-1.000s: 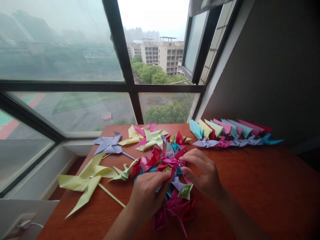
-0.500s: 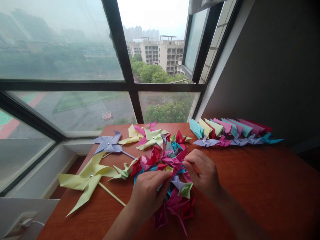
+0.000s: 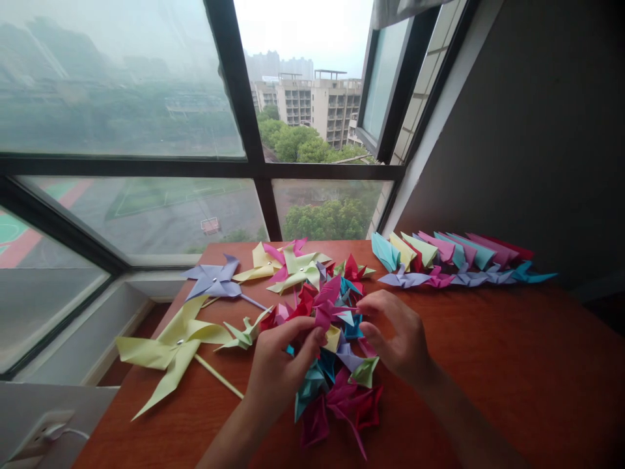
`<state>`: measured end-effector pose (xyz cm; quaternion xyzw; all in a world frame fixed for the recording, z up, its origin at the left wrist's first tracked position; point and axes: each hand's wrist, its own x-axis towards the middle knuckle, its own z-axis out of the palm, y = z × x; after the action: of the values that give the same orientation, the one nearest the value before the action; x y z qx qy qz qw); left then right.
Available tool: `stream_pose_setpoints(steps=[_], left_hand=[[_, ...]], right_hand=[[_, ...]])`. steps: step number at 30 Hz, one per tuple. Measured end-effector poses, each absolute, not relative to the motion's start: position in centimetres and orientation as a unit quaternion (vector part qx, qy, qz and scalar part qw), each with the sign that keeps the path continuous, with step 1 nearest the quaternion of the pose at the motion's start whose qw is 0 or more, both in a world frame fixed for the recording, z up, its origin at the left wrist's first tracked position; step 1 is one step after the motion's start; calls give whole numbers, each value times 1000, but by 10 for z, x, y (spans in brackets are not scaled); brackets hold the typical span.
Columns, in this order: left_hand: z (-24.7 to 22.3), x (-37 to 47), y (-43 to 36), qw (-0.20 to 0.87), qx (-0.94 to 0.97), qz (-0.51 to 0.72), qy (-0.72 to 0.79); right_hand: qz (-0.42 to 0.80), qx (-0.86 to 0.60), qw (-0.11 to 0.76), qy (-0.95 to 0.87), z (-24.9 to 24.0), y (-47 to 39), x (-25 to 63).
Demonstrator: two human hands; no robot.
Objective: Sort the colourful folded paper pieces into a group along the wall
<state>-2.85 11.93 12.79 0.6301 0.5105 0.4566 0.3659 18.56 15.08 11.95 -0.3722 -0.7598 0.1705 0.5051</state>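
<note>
Thumb and forefinger of my left hand are pinched on a magenta origami crane, held just over a heap of folded paper cranes. Close to the crane's pointed tip, which reaches rightward, my right hand has its thumb and forefinger apart; the forefinger is at that tip, and whether it touches cannot be made out. Beneath both hands lie a dark magenta crane, a light green folded piece and a teal one. My left hand hides part of the heap.
Paper pinwheels, a large yellow one and a lilac one, lie left on the wooden table. At the back right stands a row of folded paper cranes, with lilac cranes before it. A window borders the far edge.
My right thumb and forefinger have parted, and that hand has let go of the crane. The magenta crane has turned and risen slightly in my left hand, its body showing more fully.
</note>
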Motion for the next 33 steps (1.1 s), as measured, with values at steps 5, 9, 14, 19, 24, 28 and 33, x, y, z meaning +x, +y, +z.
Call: stream_pose_setpoints(steps=[5,9,14,19,24,28,33], left_hand=[[126,-28,122,478,550,481,486],[125,-27,123,529,504,495,469],[124,-27,123,560,491,488,454],[125,-28,125,588,475,486,440],[130,-31,124,614,447,481,438],[132,-31,123,626,440,469,442],[135,-28,123,654,442,445,423]], right_hand=[[138,-385,496,-766,116,153,181],[143,-392,496,-762,114,154,180],[139,-384,497,-766,114,154,179],[146,-377,495,-769,115,154,180],[89,-384,488,-779,111,160,181],[-1,-432,452,-781,102,164,182],[-46,-454,396,-797,102,162,184]])
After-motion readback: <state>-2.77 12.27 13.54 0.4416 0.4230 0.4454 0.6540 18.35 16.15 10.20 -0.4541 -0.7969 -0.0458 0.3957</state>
